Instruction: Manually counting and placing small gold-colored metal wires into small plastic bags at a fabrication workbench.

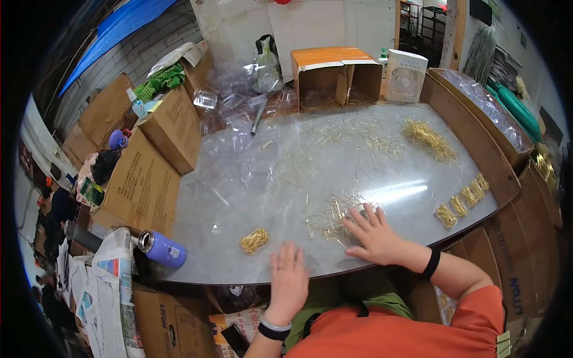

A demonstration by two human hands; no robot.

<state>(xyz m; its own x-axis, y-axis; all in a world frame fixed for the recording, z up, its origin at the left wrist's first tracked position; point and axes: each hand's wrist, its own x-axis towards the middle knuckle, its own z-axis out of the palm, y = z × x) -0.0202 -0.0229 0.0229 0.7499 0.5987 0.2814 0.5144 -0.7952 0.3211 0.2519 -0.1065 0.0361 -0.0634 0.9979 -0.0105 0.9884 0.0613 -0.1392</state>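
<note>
My right hand (pixel 377 240) lies with spread fingers over a loose pile of thin gold wire pieces (pixel 334 222), some of which look hooked. Its fingertips cover part of that pile. At the table's front edge, my left hand (pixel 289 279) is held out flat with nothing in it. Just to the left of its fingertips is a compact bundle of gold wire pieces (pixel 255 240). A row of similar bundles (pixel 458 206) lies near the right edge. Farther back on the right is a bigger heap of gold wires (pixel 428 138).
Clear plastic boxes (pixel 236 104) are piled at the back left. An orange-topped open carton (pixel 337 80) and a small white fan (pixel 406 76) stand at the back. A purple bottle (pixel 162 249) sits at the left edge beside tall cartons (pixel 143 185). Cardboard (pixel 477 134) borders the right side.
</note>
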